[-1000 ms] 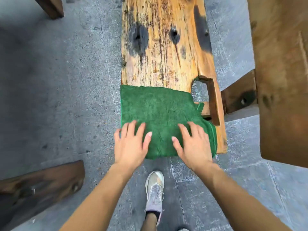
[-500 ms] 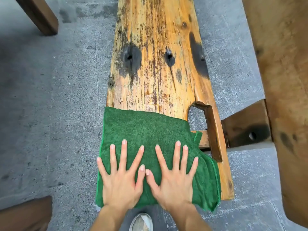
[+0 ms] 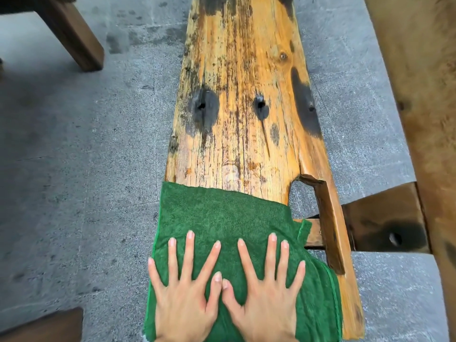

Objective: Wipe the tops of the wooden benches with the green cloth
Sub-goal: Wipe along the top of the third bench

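A long weathered wooden bench (image 3: pixel 241 99) with dark knots and stains runs away from me down the middle of the view. A green cloth (image 3: pixel 222 213) lies spread over its near end. My left hand (image 3: pixel 183 292) and my right hand (image 3: pixel 265 294) press flat on the cloth side by side, fingers spread, thumbs touching. Neither hand grips anything. A rectangular notch (image 3: pixel 306 201) is cut into the bench's right edge, and the cloth's right corner droops into it.
Grey stone paving (image 3: pixel 86 156) surrounds the bench. A large wooden table top (image 3: pixel 424 95) fills the right edge, with its dark support beam (image 3: pixel 385 225) close to the bench. A dark wooden leg (image 3: pixel 76 38) stands far left; another dark wooden piece (image 3: pixel 47 327) lies near left.
My hands came together from the cloth's near edge onto its middle and spread flat. The view has moved forward along the bench, and my shoe is no longer visible.
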`<action>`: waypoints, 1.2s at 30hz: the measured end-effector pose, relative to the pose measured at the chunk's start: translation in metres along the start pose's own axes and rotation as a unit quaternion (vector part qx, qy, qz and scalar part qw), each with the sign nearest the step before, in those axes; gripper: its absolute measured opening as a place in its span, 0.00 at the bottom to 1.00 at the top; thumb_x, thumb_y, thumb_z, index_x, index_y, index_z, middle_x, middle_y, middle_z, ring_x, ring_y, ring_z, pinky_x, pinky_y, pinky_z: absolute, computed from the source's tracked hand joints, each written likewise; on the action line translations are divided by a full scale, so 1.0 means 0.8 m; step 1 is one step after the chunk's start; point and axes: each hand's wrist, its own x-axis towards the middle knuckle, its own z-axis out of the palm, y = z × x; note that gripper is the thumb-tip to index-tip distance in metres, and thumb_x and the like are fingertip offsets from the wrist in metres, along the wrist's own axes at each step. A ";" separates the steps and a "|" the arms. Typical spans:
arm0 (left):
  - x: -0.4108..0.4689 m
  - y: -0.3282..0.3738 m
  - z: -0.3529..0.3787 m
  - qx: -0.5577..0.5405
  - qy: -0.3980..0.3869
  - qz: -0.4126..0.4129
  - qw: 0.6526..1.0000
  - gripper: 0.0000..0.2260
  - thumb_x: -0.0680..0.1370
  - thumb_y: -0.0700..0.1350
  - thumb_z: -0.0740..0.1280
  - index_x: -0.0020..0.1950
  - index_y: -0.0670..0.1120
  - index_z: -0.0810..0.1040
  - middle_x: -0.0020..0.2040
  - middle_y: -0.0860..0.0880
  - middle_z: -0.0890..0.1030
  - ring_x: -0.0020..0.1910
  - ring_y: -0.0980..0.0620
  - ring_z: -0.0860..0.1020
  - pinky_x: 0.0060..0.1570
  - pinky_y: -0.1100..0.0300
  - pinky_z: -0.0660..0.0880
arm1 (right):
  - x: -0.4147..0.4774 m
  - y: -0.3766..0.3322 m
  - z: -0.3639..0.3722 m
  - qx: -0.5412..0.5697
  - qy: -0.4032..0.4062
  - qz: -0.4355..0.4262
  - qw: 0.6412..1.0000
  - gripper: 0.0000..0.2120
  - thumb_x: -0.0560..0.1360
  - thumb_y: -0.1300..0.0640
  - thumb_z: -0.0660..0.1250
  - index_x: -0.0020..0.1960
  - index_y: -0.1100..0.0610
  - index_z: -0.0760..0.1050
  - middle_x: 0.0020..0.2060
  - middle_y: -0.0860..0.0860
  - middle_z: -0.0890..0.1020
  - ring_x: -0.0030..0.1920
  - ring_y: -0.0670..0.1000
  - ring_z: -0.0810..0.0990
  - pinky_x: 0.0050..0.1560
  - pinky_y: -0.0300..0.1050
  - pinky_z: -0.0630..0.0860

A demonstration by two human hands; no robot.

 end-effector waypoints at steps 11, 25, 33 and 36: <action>0.099 0.010 -0.019 -0.011 -0.003 -0.025 1.000 0.28 0.82 0.63 0.51 0.82 0.66 0.54 0.85 0.46 0.53 0.82 0.35 0.53 0.71 0.21 0.53 | 0.115 0.006 -0.007 0.026 -0.022 0.007 0.999 0.39 0.76 0.26 0.54 0.83 0.35 0.49 0.85 0.60 0.46 0.84 0.64 0.44 0.78 0.73 0.53; 0.248 0.015 -0.034 -0.020 0.009 -0.024 0.999 0.27 0.83 0.65 0.49 0.82 0.69 0.46 0.86 0.50 0.46 0.84 0.37 0.45 0.71 0.20 0.46 | 0.255 0.013 -0.016 0.023 -0.041 0.051 0.998 0.37 0.76 0.23 0.44 0.82 0.30 0.39 0.84 0.59 0.37 0.83 0.63 0.33 0.78 0.75 0.37; 0.305 0.016 -0.044 -0.023 0.000 -0.046 0.999 0.27 0.82 0.68 0.44 0.81 0.70 0.43 0.86 0.51 0.44 0.84 0.38 0.43 0.71 0.21 0.45 | 0.321 0.019 -0.025 0.007 -0.051 0.034 0.998 0.37 0.75 0.21 0.40 0.81 0.30 0.36 0.83 0.61 0.36 0.83 0.65 0.34 0.77 0.76 0.37; 0.328 0.016 -0.047 -0.023 -0.001 -0.051 0.998 0.27 0.82 0.68 0.44 0.81 0.70 0.42 0.85 0.51 0.43 0.83 0.38 0.41 0.71 0.21 0.45 | 0.348 0.021 -0.026 0.005 -0.048 0.023 0.999 0.38 0.75 0.20 0.40 0.81 0.30 0.36 0.84 0.61 0.37 0.83 0.65 0.35 0.77 0.76 0.37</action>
